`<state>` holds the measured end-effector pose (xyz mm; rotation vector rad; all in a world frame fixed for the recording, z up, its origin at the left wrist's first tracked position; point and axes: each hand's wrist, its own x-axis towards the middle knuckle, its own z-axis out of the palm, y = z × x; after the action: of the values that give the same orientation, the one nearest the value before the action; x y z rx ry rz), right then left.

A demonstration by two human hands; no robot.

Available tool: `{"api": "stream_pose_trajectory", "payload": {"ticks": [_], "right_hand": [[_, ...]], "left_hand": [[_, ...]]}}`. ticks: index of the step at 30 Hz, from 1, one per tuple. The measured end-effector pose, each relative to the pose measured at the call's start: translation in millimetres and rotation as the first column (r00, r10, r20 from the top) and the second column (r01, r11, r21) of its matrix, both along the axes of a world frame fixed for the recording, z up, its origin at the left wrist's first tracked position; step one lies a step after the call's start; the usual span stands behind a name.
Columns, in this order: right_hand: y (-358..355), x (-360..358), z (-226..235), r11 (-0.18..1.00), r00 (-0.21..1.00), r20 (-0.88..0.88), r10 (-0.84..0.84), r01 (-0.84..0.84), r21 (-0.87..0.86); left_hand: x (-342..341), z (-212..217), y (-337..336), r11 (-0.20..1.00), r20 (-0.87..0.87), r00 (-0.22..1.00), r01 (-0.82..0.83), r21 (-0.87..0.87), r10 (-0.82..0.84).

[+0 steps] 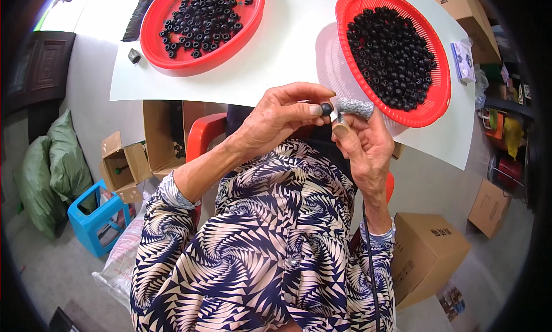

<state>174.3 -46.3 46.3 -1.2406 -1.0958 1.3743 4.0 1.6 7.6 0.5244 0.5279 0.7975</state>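
The left hand (276,116) pinched a small black bead (326,109) between thumb and forefinger, held just in front of the white table (287,56). The right hand (363,142) was closed around a grey fabric-covered piece (355,107) that touched the bead; what lay inside its grip could not be made out, and one fingertip wore tan tape. Two red baskets (201,56) (437,96) of black beads sat on the table, the left one cut off at the top edge. A small blue-and-white packet (463,60) lay beside the right basket. Brown cardboard boxes (428,254) stood on the floor, their printed labels too small to read.
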Motion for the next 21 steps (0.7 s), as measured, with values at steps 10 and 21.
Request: {"api": "stream_pose_trajectory", "payload": {"ticks": [10,21], "right_hand": [[1.0,6.5,-3.7,0.999,0.998,0.059,0.032,-0.033,0.022],[-0.3,3.7,-3.1,0.997,0.991,0.109,0.074,-0.073,-0.015]], "left_hand": [[-6.6,-3.7,5.1,0.995,-0.038,0.999,0.005,0.101,-0.001],[-9.9,4.1,3.6,0.994,-0.216,0.976,0.012,0.109,0.012]]}}
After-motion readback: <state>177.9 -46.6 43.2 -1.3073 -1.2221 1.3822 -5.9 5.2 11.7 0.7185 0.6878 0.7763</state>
